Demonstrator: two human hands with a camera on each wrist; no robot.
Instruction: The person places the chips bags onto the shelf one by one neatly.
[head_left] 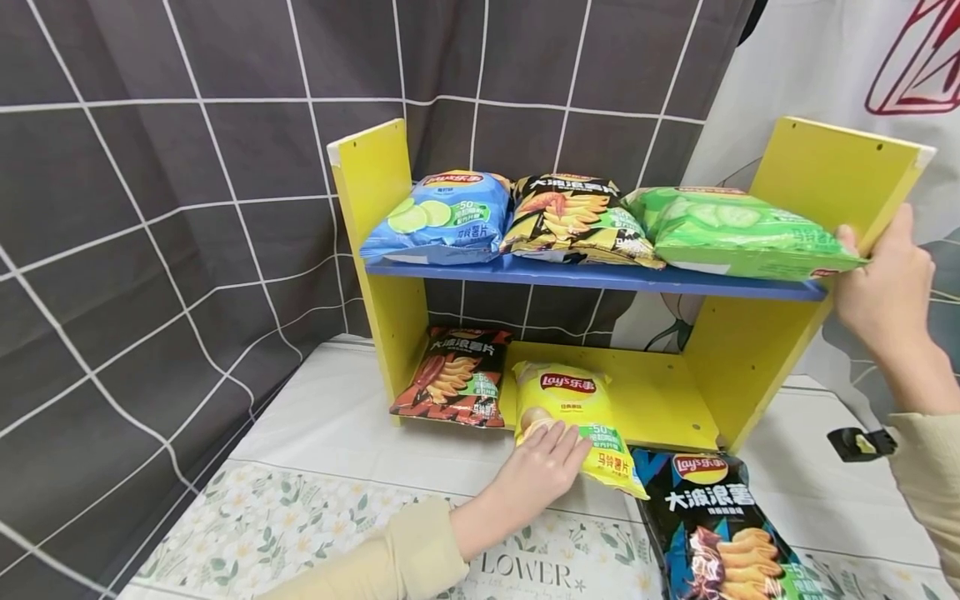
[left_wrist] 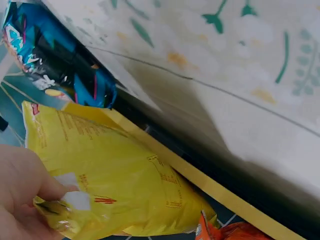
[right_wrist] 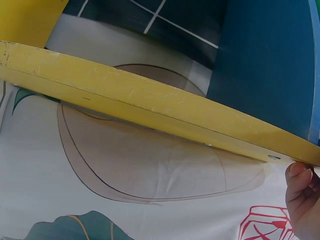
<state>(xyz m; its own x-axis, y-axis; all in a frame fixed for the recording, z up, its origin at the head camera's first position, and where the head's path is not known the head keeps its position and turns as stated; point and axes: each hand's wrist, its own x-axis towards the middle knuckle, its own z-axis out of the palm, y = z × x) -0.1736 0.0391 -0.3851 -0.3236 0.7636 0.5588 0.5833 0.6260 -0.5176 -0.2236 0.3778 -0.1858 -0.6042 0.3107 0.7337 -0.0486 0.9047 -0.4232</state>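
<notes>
My left hand (head_left: 542, 468) grips the lower left edge of a yellow bag of potato chips (head_left: 566, 392). In the left wrist view the thumb presses on the bag's back (left_wrist: 110, 175), with the other fingers mostly hidden beneath. The bag leans across the front of the lower level of a yellow and blue shelf (head_left: 600, 277). My right hand (head_left: 888, 279) holds the right side panel (head_left: 832, 179) of the shelf, thumb on the inner face near the green chip bag (head_left: 742, 229). Only part of that hand (right_wrist: 304, 200) appears in the right wrist view.
On the upper level lie a blue chip bag (head_left: 446, 217) and a black-and-gold one (head_left: 573, 217). A black-and-red bag (head_left: 456, 375) leans at the lower left. In front of the shelf's right side lies a black-and-blue bag (head_left: 712, 525). A flowered cloth (head_left: 300, 517) covers the table.
</notes>
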